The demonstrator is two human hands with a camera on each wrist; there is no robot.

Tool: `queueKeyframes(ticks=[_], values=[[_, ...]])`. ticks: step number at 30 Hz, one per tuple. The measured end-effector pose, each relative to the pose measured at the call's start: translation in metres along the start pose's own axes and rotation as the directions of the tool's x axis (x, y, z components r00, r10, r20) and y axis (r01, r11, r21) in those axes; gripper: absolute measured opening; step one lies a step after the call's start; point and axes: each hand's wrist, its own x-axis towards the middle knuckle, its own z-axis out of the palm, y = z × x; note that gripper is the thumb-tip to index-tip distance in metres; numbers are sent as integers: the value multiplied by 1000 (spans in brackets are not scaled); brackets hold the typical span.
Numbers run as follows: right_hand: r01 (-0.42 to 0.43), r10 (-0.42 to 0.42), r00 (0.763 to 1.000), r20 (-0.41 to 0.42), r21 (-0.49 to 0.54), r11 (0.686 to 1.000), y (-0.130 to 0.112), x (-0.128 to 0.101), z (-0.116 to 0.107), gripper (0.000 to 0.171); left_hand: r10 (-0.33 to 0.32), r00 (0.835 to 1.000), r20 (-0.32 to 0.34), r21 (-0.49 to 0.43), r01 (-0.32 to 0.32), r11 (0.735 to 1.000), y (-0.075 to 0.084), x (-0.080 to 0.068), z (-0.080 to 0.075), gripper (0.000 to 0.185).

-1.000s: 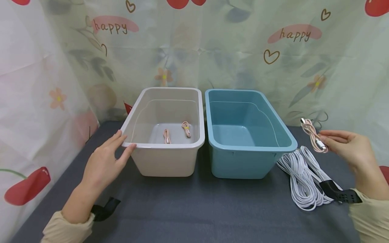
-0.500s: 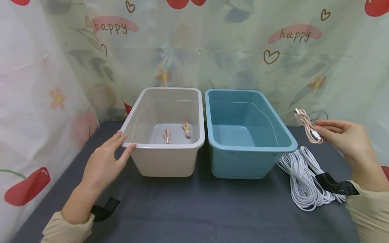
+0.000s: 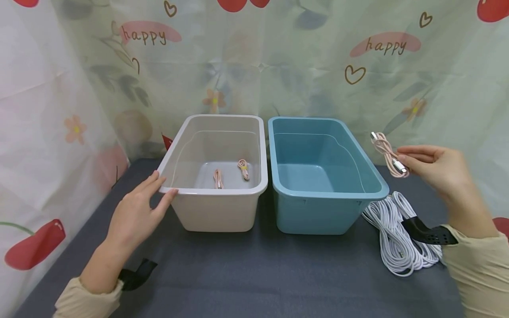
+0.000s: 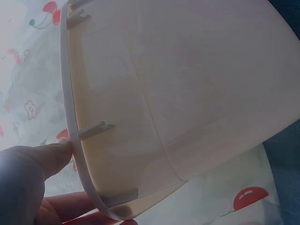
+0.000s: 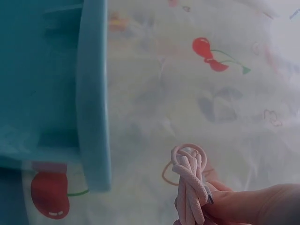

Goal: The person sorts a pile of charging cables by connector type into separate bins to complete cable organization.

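Note:
My right hand (image 3: 445,172) pinches a coiled pink USB cable (image 3: 385,150) between thumb and fingers, in the air to the right of the blue bin (image 3: 326,213). Its metal plugs show at both ends of the bundle. In the right wrist view, the braided loops of the cable (image 5: 190,187) stand apart from the bin's rim (image 5: 95,103). With fingers extended, my left hand (image 3: 133,216) touches the front left corner of the beige bin (image 3: 218,212). Two small bundled pink cables, one left (image 3: 218,178) and one right (image 3: 244,169), lie inside that bin.
A large coil of white cable (image 3: 401,240) lies on the dark tabletop (image 3: 270,274), right of the blue bin and partly behind the right wrist's black strap (image 3: 429,232). Both bins stand side by side before a printed curtain (image 3: 258,57).
My right hand has moved left and upward with the pink USB cable, closer to the blue bin. My left hand and both bins have stayed in place.

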Motion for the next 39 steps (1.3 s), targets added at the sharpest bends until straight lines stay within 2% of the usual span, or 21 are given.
queueKeyframes(ticks=[10, 14, 19, 30, 32, 39], values=[[52, -52, 999, -4, -21, 998, -17, 7, 12, 17, 5, 1000, -7, -2, -5, 1000, 1, -2, 0, 58], [76, -76, 997, 3, -13, 997, -25, 10, 19, 19, 2, 1000, -6, -4, -2, 1000, 1, -2, 0, 58], [95, -95, 995, 5, -54, 994, -34, 14, 26, 22, 4, 1000, -9, -5, -4, 1000, 1, -2, 0, 58], [130, -128, 991, 34, -78, 988, -55, 22, 44, 8, 5, 1000, -16, -8, -5, 1000, 2, -2, 0, 58], [131, -128, 991, 38, -85, 988, -59, 24, 48, 10, 1, 1000, -8, -8, -1, 1000, 2, -2, 0, 58], [141, -135, 989, 55, -123, 982, -72, 30, 62, 40, -1, 1000, -3, -7, 1, 1000, 1, -2, 0, 58]])
